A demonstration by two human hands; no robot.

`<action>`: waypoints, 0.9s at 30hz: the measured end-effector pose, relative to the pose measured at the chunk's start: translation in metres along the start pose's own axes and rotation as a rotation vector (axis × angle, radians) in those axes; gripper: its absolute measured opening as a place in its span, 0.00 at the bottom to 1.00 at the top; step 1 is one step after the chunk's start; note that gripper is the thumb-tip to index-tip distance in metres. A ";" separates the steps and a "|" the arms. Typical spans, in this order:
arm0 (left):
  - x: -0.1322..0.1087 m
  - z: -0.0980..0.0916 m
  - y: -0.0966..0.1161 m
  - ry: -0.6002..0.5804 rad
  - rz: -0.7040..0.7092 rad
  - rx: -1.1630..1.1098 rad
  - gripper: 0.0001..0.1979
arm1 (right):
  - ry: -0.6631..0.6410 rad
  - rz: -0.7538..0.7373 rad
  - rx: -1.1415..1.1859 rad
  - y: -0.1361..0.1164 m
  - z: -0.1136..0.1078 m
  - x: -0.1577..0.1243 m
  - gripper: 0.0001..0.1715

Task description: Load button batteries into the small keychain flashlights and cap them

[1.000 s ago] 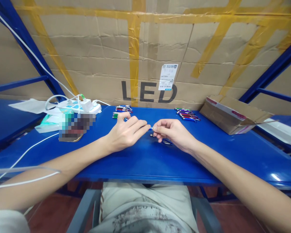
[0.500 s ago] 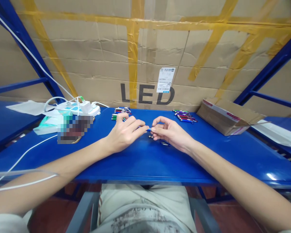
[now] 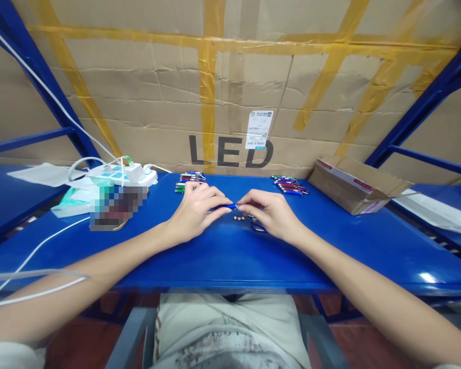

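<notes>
My left hand (image 3: 195, 211) is closed around a slim blue flashlight tube (image 3: 228, 206), whose end sticks out past the fingertips toward the right. The thumb and fingers of my right hand (image 3: 272, 211) pinch together right at that end. Something small and silvery shows there, too tiny to name. Just below the fingertips, several small round button cells (image 3: 238, 218) lie on the blue table (image 3: 230, 256). A blue carabiner clip (image 3: 258, 226) rests under my right hand, partly covered by it.
Metallic coloured flashlights with clips lie in a left group (image 3: 192, 177) and a right group (image 3: 290, 186). An open cardboard box (image 3: 353, 187) sits at right. A power strip (image 3: 138, 177), cables and a blurred-out object (image 3: 119, 207) are at left. A large carton (image 3: 157, 102) stands behind.
My right hand has turned more palm-down, its fingers now pinching at the tube's very end. More of the blue tube shows beside my left fingertips. The view has shifted slightly.
</notes>
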State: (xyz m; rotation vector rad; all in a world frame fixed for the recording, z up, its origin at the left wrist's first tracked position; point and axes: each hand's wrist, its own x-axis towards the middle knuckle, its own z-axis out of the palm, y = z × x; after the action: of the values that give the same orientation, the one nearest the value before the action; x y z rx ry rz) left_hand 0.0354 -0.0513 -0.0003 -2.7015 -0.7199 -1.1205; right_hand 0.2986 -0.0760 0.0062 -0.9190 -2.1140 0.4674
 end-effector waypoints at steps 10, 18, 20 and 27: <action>-0.001 0.000 0.000 0.034 0.139 0.169 0.11 | -0.047 0.151 0.182 -0.004 0.005 0.000 0.15; 0.001 -0.003 0.003 0.054 0.203 0.276 0.10 | -0.046 0.355 0.521 -0.002 0.010 0.005 0.23; 0.001 -0.003 0.002 0.056 0.204 0.277 0.10 | -0.043 0.380 0.551 -0.004 0.010 0.006 0.24; 0.000 0.000 -0.001 0.095 0.285 0.332 0.08 | -0.049 0.448 0.549 -0.009 0.010 0.008 0.25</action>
State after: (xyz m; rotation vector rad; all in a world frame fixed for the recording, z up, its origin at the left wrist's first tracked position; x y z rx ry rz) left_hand 0.0349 -0.0509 -0.0003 -2.3619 -0.4414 -0.9563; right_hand 0.2833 -0.0765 0.0093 -1.0441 -1.6688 1.2361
